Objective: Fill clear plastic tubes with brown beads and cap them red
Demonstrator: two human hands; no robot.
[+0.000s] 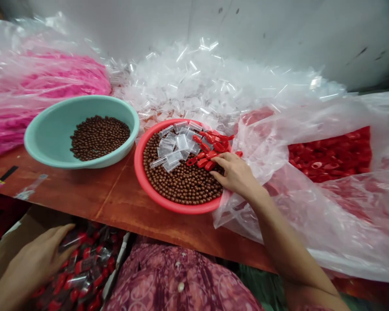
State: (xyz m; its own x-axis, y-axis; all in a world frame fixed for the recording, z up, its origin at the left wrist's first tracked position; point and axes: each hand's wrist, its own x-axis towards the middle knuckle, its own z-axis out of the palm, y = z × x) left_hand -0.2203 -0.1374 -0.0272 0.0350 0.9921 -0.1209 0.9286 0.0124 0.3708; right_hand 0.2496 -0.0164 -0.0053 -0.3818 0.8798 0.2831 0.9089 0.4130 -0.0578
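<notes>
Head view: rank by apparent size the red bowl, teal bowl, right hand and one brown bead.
1. Red bowl and teal bowl: too alike to rank
2. Right hand
3. Brown bead

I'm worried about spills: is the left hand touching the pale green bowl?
Apart. The head view shows tabletop between the left hand and the pale green bowl.

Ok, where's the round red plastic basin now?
In the head view, the round red plastic basin sits mid-picture on the brown table, right of the turquoise basin and left of the translucent bag of red pieces, the right hand at its right edge.
</notes>
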